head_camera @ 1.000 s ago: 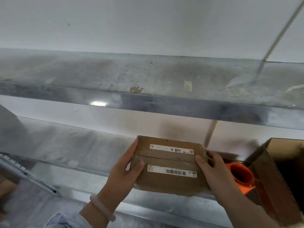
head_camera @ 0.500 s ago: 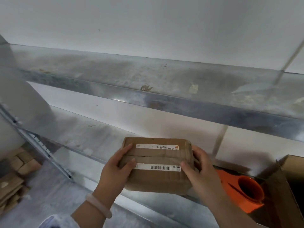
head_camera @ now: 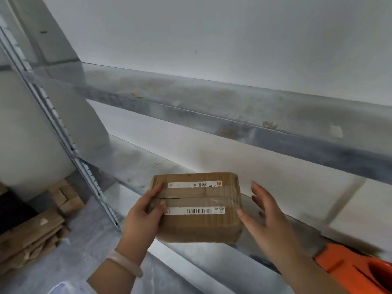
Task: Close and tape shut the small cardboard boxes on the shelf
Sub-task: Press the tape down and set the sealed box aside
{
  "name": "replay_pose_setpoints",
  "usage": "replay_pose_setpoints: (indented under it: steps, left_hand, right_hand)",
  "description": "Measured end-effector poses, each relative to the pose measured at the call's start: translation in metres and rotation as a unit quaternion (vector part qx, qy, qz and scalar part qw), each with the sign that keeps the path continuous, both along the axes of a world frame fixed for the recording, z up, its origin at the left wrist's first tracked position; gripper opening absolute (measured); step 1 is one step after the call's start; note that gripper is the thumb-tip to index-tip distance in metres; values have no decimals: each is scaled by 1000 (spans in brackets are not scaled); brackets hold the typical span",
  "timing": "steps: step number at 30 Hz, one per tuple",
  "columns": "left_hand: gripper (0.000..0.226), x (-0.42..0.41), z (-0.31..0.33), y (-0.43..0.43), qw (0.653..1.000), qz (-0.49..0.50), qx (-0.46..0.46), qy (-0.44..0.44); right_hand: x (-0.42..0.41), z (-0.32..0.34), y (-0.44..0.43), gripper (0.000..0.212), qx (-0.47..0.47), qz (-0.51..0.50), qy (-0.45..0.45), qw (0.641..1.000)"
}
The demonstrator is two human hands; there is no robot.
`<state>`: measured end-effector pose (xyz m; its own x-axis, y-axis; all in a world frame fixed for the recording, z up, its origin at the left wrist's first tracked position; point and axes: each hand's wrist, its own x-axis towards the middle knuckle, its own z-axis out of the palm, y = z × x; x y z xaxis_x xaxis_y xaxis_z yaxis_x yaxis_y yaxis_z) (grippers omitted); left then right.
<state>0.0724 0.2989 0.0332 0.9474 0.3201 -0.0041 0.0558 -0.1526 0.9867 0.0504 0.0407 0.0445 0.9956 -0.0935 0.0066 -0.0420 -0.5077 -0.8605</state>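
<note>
A small brown cardboard box (head_camera: pixel 201 221) with its flaps closed, clear tape over the seam and two white barcode labels sits at the front edge of the lower metal shelf (head_camera: pixel 131 160). My left hand (head_camera: pixel 144 217) grips its left end, thumb on top across the seam. Just off the box's right side, my right hand (head_camera: pixel 267 217) hovers with fingers spread and straight, holding nothing. An orange tape dispenser (head_camera: pixel 356 270) lies on the shelf at the lower right, partly cut off by the frame.
An upper metal shelf (head_camera: pixel 233 115) runs across above the box. A slotted steel upright (head_camera: pixel 70 145) stands at the left. Flattened cardboard pieces (head_camera: pixel 34 236) are stacked on the floor at lower left. A white wall lies behind the shelves.
My right hand has let go of the box's right end and opened beside it. The view has swung left; the open carton at the right has left the frame.
</note>
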Motion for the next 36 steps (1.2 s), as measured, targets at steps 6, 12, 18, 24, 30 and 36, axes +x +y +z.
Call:
replay_pose_setpoints:
  steps: [6, 12, 18, 24, 30, 36]
  left_hand:
    - [39, 16, 11, 101, 1000, 13, 18, -3]
    - [39, 47, 20, 216, 999, 15, 33, 0]
    - [40, 87, 17, 291, 998, 33, 42, 20]
    - [40, 151, 2, 341, 998, 38, 28, 36]
    - [38, 234, -10, 382, 998, 18, 21, 53]
    - [36, 310, -15, 429, 995, -25, 47, 83]
  right_hand:
    - [26, -1, 97, 67, -33, 25, -38, 998]
    - [61, -1, 220, 67, -41, 61, -75, 994]
    - [107, -3, 299, 66, -69, 94, -88, 989]
    - [165, -15, 344, 72, -148, 104, -95, 979]
    - [242, -25, 386, 69, -153, 81, -58, 983]
    - [299, -21, 428, 68, -155, 72, -3, 985]
